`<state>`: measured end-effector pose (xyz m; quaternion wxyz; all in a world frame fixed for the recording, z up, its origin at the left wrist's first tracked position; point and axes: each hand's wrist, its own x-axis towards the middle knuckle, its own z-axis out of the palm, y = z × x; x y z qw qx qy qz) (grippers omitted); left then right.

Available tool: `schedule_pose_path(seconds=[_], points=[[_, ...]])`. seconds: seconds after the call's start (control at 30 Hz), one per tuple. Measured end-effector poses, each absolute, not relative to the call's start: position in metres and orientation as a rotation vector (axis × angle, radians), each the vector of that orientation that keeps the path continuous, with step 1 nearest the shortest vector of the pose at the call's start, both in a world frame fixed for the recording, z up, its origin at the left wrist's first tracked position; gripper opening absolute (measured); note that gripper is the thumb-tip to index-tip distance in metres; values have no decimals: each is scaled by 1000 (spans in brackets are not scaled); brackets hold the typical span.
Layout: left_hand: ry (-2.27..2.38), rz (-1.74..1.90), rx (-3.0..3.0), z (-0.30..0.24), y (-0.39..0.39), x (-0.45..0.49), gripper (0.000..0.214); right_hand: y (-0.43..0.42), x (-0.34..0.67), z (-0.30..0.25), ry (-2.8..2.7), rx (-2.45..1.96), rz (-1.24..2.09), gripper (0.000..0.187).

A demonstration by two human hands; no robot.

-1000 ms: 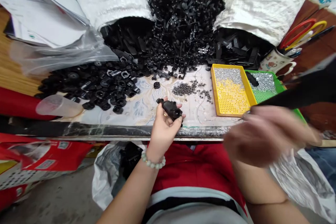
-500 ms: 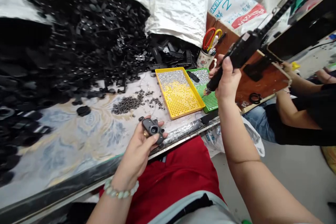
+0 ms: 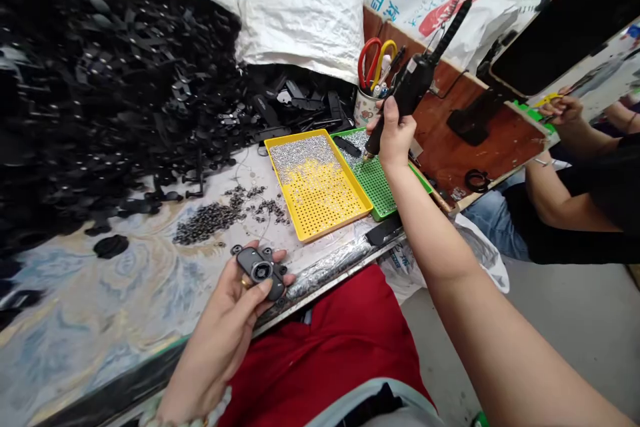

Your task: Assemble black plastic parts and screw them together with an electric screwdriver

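Observation:
In my left hand [image 3: 237, 310] is a small dark grey plastic housing [image 3: 261, 271] with a round ring in its middle and little round lugs along its sides. The thumb presses on its face, above the table's front edge. My right hand [image 3: 397, 137] is wrapped round a black electric screwdriver [image 3: 413, 83], tilted with its tip down over the green perforated tray [image 3: 385, 190]. Silvery small screws lie at that tray's far end, with a black strip on them. Beside it, the yellow perforated tray [image 3: 305, 230] holds many more silvery screws.
A heap of black plastic parts [image 3: 125, 93] fills the back left. Small dark pieces [image 3: 207, 221] and a black disc [image 3: 111, 246] lie on the table. A mug [image 3: 366, 109] with scissors stands behind the trays. At right, a co-worker's hand [image 3: 565, 110] is near a wooden partition [image 3: 500, 153].
The view has swung right, so the table things sit further left. The screwdriver tip has moved toward the screws in the green tray. Both hands keep their holds.

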<state>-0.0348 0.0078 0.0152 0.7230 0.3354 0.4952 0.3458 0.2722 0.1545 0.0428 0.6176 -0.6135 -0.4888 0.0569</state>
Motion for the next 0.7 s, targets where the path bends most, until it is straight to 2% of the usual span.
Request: schedule_pose_path(seconds=[0.23,0.7], points=[[1095,753,737,14,8,-36,59,146,266,37,-1089,-1377,214,52],[1102,757,734,15,7,-34,61,172,272,30,-1266,-1332,229,63]])
